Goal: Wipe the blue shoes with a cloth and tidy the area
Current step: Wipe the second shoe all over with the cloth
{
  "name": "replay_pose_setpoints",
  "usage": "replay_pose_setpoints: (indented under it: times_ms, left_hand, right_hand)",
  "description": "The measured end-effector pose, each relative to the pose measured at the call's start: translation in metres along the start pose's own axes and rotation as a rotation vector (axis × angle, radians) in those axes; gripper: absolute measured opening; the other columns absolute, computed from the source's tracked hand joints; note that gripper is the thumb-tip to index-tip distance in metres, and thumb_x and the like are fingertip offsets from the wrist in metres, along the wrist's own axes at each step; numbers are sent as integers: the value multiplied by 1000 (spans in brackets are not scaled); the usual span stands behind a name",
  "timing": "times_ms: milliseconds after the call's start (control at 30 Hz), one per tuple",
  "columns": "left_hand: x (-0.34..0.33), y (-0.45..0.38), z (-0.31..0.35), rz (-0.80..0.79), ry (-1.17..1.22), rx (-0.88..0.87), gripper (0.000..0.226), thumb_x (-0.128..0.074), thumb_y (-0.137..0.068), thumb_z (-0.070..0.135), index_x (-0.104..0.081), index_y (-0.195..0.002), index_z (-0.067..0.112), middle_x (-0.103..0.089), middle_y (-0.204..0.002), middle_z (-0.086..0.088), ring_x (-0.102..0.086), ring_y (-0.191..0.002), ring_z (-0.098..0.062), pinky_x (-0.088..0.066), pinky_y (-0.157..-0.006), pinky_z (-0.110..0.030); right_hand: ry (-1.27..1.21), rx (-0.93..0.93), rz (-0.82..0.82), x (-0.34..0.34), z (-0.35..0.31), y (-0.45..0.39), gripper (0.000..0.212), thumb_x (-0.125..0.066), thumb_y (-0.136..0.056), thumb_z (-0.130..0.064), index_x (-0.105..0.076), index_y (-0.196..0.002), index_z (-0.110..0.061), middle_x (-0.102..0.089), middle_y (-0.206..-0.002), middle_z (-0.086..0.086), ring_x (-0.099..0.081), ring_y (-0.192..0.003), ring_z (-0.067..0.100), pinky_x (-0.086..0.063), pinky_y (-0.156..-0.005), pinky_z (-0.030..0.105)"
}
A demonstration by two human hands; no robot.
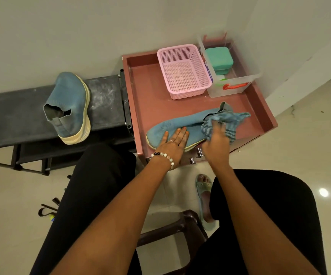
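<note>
Knit shoes, woven cloth, plastic bins, matt tray.
Blue shoe upper: matt mesh knit. Striped cloth: soft woven fabric. Pink basket: perforated plastic. Clear box: smooth translucent plastic. Pink tray: smooth matt. Black rack shelf: scuffed, dusty. Floor: glossy tile.

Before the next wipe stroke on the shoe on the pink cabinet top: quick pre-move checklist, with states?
1. Shoe pinned: left hand lies flat on the blue shoe near the toe. ok.
2. Cloth in hand: right hand grips the striped blue cloth against the heel end. ok.
3. Shoe fully supported: it lies at the front edge of the pink cabinet top, sole at the rim. cannot tell.
4. Stroke path clear: pink basket and clear bin sit apart, behind. ok.
5. Second shoe wiped: it lies on the black rack; cleanliness unclear. cannot tell.
</note>
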State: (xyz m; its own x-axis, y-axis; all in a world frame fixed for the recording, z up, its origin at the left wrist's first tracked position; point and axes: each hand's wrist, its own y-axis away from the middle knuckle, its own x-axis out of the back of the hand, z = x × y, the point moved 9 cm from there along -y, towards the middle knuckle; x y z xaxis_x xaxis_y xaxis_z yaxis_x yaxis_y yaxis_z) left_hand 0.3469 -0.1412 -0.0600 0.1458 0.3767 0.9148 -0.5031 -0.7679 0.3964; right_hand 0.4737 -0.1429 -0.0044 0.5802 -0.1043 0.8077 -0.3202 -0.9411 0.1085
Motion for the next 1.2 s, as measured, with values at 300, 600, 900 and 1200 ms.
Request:
replay_pose_setpoints:
  times_ms: [300, 600, 900, 1200]
  left_hand:
    - [-10, -4, -4, -15, 14, -25, 95, -55, -90, 19, 18, -149, 11, 24, -157, -5, 14, -146, -19, 9, -115, -45]
    - [-8, -3, -3, -13, 0, -11, 98, -59, -89, 18, 19, -149, 10, 26, -156, -5, 15, -146, -19, 8, -115, -46]
    - [-7, -3, -3, -35, 22, -19, 93, -52, -91, 11, 21, -148, 12, 27, -156, -3, 16, -146, -18, 8, -115, -45]
    - [-10, 0, -2, -86, -29, -18, 96, -58, -90, 22, 17, -149, 8, 30, -154, -7, 20, -145, -21, 8, -116, -47]
  right_hand:
    - [575, 453, -212, 24, -8, -13, 66, -62, -72, 4, -48, -135, -11, -58, -126, 19, -48, -122, 35, -24, -111, 50]
    - [406, 256, -78, 6, -27, -10, 43, -51, -73, 3, -59, -115, 1, -65, -91, 25, -58, -92, 40, -32, -107, 46]
    - [597, 481, -427, 26, 3, -37, 75, -69, -69, 5, -45, -138, -11, -49, -136, 21, -37, -131, 37, -11, -117, 41]
    - [305, 227, -124, -16, -31, 11, 56, -50, -74, 6, -50, -129, -3, -59, -107, 26, -54, -104, 40, -44, -87, 41]
